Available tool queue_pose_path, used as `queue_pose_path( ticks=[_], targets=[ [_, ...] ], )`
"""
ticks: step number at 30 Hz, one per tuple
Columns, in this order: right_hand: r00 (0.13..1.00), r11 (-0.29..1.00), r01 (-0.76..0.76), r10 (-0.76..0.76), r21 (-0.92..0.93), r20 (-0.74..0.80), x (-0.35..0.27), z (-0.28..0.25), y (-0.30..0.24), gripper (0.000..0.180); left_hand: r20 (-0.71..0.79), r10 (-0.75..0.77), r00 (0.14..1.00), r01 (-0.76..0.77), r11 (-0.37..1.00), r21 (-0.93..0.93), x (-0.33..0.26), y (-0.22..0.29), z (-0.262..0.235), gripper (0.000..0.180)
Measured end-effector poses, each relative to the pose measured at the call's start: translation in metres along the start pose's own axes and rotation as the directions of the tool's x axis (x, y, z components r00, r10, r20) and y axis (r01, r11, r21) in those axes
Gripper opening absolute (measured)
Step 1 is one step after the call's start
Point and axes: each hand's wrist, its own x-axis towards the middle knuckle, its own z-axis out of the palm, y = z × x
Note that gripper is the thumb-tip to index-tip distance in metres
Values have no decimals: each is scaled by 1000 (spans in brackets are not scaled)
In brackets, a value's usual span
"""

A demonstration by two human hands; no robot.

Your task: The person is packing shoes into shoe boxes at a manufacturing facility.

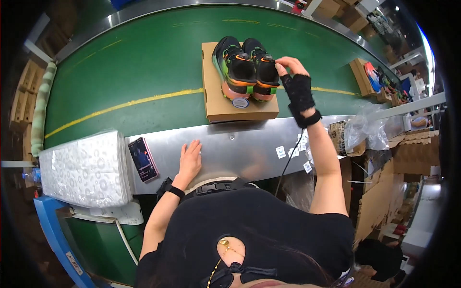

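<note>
Right hand [294, 77] is pinching the shoes [246, 68] on the box [217, 103], upper centre; left hand [190, 161] is lying spread on the worktop [240, 151]; probably arranging the pair; seating them needs a steady grip.

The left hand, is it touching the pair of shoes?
No, the left hand rests flat on the metal ledge, apart from the shoes on the box.

2 black sneakers [246, 68] upright on cardboard box [216, 108]

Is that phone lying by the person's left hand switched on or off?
On. The phone lies flat on the metal ledge, and its screen glows with a coloured picture.
</note>
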Motion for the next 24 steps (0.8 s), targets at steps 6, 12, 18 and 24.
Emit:
queue_pose_path(
  ticks=[6, 12, 18, 24],
  targets=[
    [985, 988, 92, -108, 123, 134, 13, 16, 71, 20, -17, -231, 973, 224, 958, -179, 17, 2, -3, 28],
    [989, 998, 29, -36, 48, 145, 26, 29, 86, 23, -202, -418, 885, 303, 850, -430, 100, 35, -61, 25],
    [921, 981, -176, 133, 85, 366, 53, 25, 74, 28, -287, 43, 957, -81, 989, -121, 225, 92, -107, 40],
    [854, 952, -301, 242, 59, 460, 72, 22, 91, 37, -326, 423, 846, -434, 900, 44, 295, 85, -82, 31]
  ],
)
